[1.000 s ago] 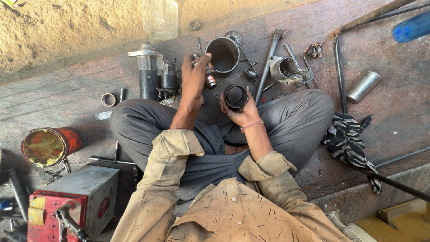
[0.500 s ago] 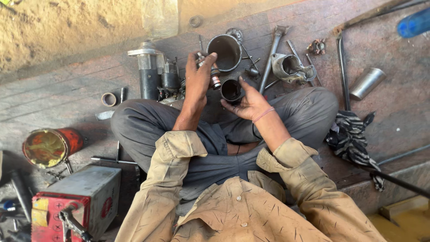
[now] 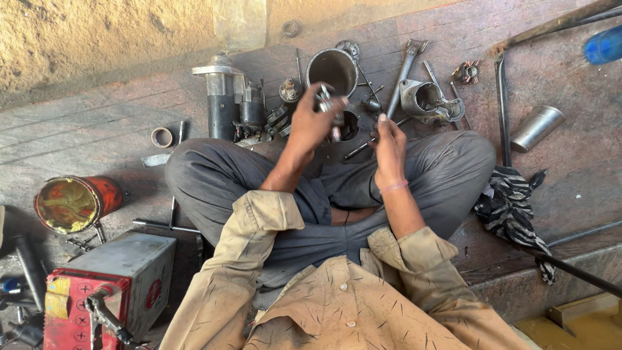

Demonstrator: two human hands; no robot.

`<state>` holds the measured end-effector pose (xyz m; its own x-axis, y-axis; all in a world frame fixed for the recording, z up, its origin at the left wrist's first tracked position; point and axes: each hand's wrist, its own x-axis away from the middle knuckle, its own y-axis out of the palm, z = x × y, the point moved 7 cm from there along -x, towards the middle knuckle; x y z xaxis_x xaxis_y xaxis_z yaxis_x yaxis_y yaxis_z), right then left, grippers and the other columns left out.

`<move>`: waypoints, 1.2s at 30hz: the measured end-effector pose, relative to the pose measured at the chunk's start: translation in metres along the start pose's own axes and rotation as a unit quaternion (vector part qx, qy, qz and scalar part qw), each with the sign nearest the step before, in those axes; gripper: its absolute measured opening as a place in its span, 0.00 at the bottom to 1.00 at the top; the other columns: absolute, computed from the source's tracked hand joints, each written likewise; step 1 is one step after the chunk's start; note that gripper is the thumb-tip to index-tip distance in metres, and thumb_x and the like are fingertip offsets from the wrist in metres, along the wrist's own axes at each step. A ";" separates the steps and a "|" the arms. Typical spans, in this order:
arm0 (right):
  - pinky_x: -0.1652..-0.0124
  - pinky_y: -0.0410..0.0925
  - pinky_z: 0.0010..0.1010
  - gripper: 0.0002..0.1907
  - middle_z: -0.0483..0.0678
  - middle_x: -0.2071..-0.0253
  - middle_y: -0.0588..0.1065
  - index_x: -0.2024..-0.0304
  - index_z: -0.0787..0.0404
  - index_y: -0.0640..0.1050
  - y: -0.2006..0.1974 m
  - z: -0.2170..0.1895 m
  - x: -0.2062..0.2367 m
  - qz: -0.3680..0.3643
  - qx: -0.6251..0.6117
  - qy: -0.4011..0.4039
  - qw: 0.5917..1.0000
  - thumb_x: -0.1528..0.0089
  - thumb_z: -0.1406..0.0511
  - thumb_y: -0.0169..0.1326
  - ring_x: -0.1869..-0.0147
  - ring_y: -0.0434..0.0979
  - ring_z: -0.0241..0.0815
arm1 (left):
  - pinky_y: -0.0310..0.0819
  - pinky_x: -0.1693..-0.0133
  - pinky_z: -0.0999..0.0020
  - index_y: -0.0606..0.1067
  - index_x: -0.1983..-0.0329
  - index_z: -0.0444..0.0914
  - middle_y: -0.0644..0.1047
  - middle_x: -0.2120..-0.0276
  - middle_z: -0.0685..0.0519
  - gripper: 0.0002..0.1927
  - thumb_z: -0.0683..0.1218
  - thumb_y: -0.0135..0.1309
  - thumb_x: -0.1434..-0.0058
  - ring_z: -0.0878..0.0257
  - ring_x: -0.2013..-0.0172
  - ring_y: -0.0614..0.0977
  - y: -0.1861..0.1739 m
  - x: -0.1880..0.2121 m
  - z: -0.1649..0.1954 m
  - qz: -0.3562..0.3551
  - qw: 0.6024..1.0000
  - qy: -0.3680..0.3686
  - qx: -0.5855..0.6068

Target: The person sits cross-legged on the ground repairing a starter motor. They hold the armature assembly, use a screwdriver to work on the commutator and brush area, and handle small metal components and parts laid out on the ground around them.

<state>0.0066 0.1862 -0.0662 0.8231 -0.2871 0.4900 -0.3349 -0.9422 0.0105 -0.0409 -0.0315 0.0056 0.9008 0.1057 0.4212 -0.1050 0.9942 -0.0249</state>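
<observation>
2 hands raised over lap | left hand (image 3: 312, 122) grips small metal part (image 3: 326, 102) | right hand (image 3: 390, 144) half-curled, holding nothing visible | steel cylinder (image 3: 333, 70) just beyond

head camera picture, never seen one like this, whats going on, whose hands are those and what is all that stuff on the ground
The camera sits on a person's head and looks down, so you see their own chest, sleeves and crossed legs from above. They sit on a stone floor. The left hand is raised and its fingers hold a small metal part. The right hand is beside it, fingers pinched; what it holds is too small to tell. Ahead of the knees lie a starter motor, a metal cylinder housing, a wrench and loose bolts. To the left stand a red tin can and a battery; to the right, a striped rag.
</observation>
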 end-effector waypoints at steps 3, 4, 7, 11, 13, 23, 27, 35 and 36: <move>0.61 0.68 0.25 0.19 0.39 0.60 0.75 0.47 0.62 0.79 -0.003 -0.001 0.004 -0.010 0.006 -0.022 1.000 0.31 0.55 0.55 0.58 0.72 0.28 | 0.81 0.64 0.60 0.70 0.47 0.35 0.82 0.65 0.46 0.33 0.55 0.67 0.50 0.57 0.67 0.85 0.015 0.011 -0.008 0.003 0.993 0.018 -0.113; 0.60 0.68 0.24 0.19 0.38 0.58 0.76 0.46 0.62 0.79 -0.002 -0.001 0.006 -0.014 0.016 -0.029 0.999 0.31 0.56 0.54 0.57 0.73 0.28 | 0.80 0.62 0.57 0.69 0.49 0.32 0.81 0.65 0.42 0.35 0.56 0.70 0.51 0.53 0.66 0.85 0.018 0.013 -0.010 0.027 0.985 0.027 -0.166; 0.59 0.69 0.24 0.18 0.39 0.56 0.78 0.45 0.62 0.79 0.004 -0.006 0.010 -0.033 0.044 -0.045 0.997 0.31 0.57 0.52 0.55 0.75 0.28 | 0.80 0.61 0.52 0.67 0.52 0.27 0.78 0.62 0.36 0.39 0.58 0.72 0.54 0.43 0.64 0.84 0.028 0.018 -0.007 0.061 0.966 0.087 -0.238; 0.58 0.72 0.26 0.19 0.43 0.58 0.79 0.46 0.64 0.79 0.008 -0.006 0.012 -0.071 0.038 -0.007 0.997 0.28 0.57 0.47 0.55 0.78 0.30 | 0.79 0.62 0.47 0.66 0.53 0.27 0.74 0.58 0.34 0.40 0.58 0.73 0.54 0.38 0.63 0.82 0.038 0.020 -0.003 0.067 0.949 0.126 -0.281; 0.58 0.73 0.26 0.19 0.43 0.58 0.79 0.46 0.65 0.78 0.008 -0.005 0.012 -0.087 0.011 0.009 0.996 0.27 0.57 0.45 0.55 0.79 0.31 | 0.79 0.63 0.48 0.66 0.51 0.27 0.71 0.55 0.33 0.41 0.60 0.72 0.51 0.37 0.64 0.82 0.042 0.019 -0.008 0.046 0.953 0.088 -0.287; 0.53 0.76 0.27 0.16 0.48 0.46 0.74 0.42 0.67 0.76 0.014 -0.024 0.021 -0.095 0.098 -0.114 0.984 0.30 0.66 0.51 0.49 0.79 0.35 | 0.78 0.60 0.49 0.72 0.54 0.30 0.76 0.57 0.39 0.38 0.64 0.72 0.52 0.42 0.60 0.82 0.030 0.014 -0.009 0.025 0.938 0.127 -0.320; 0.52 0.76 0.27 0.16 0.48 0.45 0.73 0.42 0.66 0.77 0.012 -0.026 0.023 -0.080 0.132 -0.112 0.982 0.30 0.66 0.52 0.47 0.79 0.36 | 0.77 0.59 0.49 0.74 0.55 0.32 0.80 0.59 0.40 0.36 0.62 0.72 0.54 0.43 0.59 0.83 0.029 0.013 -0.013 0.003 0.939 0.111 -0.326; 0.51 0.74 0.27 0.17 0.50 0.44 0.73 0.42 0.67 0.77 0.014 -0.025 0.019 -0.094 0.102 -0.107 0.985 0.30 0.65 0.54 0.46 0.78 0.38 | 0.80 0.56 0.57 0.78 0.57 0.34 0.84 0.61 0.41 0.29 0.60 0.68 0.51 0.51 0.60 0.88 0.017 0.000 -0.025 -0.011 0.971 0.014 -0.239; 0.50 0.74 0.28 0.17 0.51 0.44 0.74 0.42 0.68 0.78 0.014 -0.025 0.019 -0.094 0.100 -0.107 0.985 0.30 0.65 0.54 0.45 0.78 0.39 | 0.80 0.56 0.58 0.78 0.56 0.33 0.84 0.61 0.41 0.29 0.61 0.65 0.47 0.51 0.60 0.87 0.012 -0.003 -0.027 0.010 0.975 -0.012 -0.224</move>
<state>0.0065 0.1717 -0.0349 0.9470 -0.1137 0.3003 -0.0874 -0.9912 -0.0997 -0.0339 -0.0190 -0.0208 0.8895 0.1297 0.4381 0.0771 0.9025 -0.4236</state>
